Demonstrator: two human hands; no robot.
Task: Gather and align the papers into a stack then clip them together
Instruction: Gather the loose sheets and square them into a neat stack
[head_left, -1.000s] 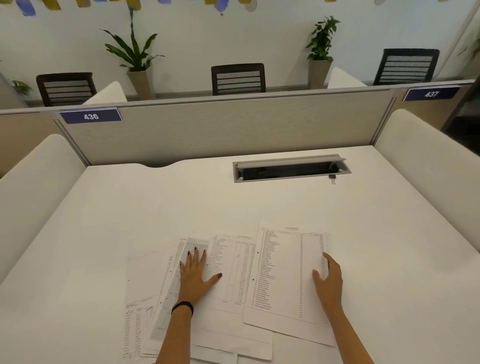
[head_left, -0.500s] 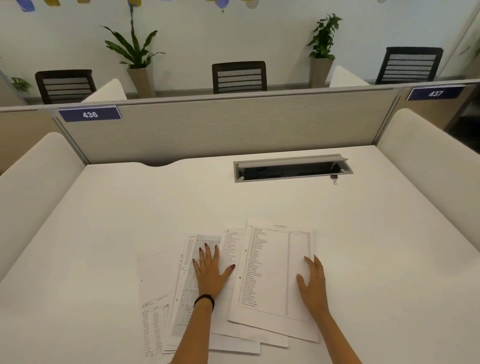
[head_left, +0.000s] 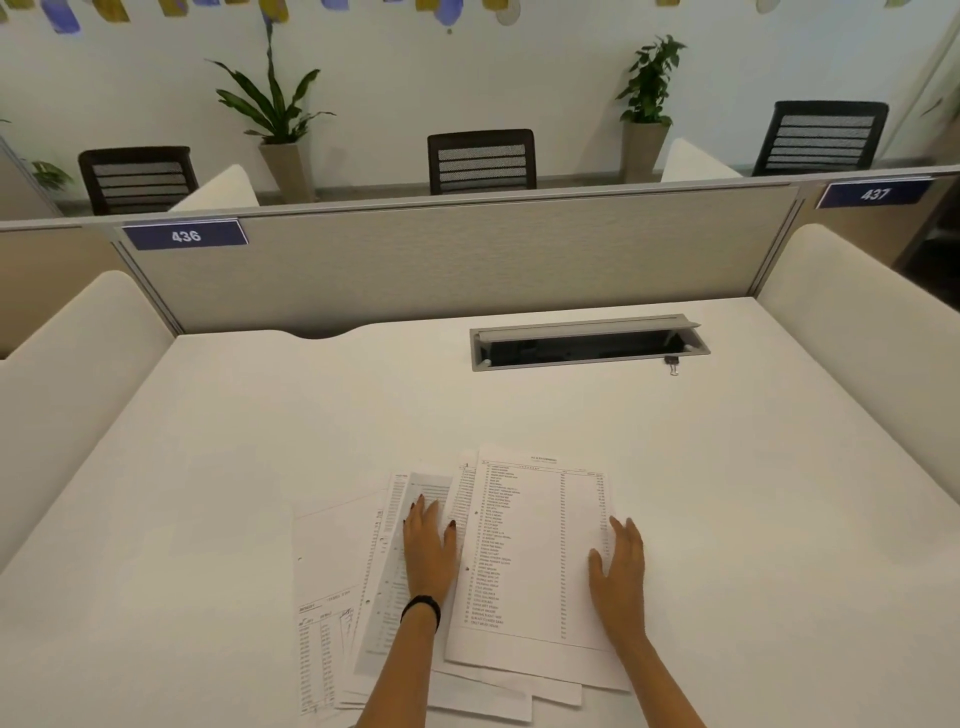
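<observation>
Several printed sheets lie overlapped and fanned out on the white desk (head_left: 727, 493) near its front edge. The top sheet (head_left: 535, 551), a printed list, lies to the right over the others. My left hand (head_left: 428, 551) rests flat, fingers together, on the lower sheets (head_left: 332, 623) just left of the top sheet's edge. My right hand (head_left: 618, 571) lies flat on the right edge of the top sheet. A small black binder clip (head_left: 672, 363) sits far off at the right end of the cable slot (head_left: 587, 343).
A grey partition (head_left: 467, 260) closes the back of the desk, with white padded side panels (head_left: 857, 332) left and right. Beyond it stand black chairs and potted plants. Bare desk surface lies left, right and behind the papers.
Both hands have slid the sheets together: the right hand pushed the top sheet leftward over the others while the left hand held the lower sheets. The spread is narrower.
</observation>
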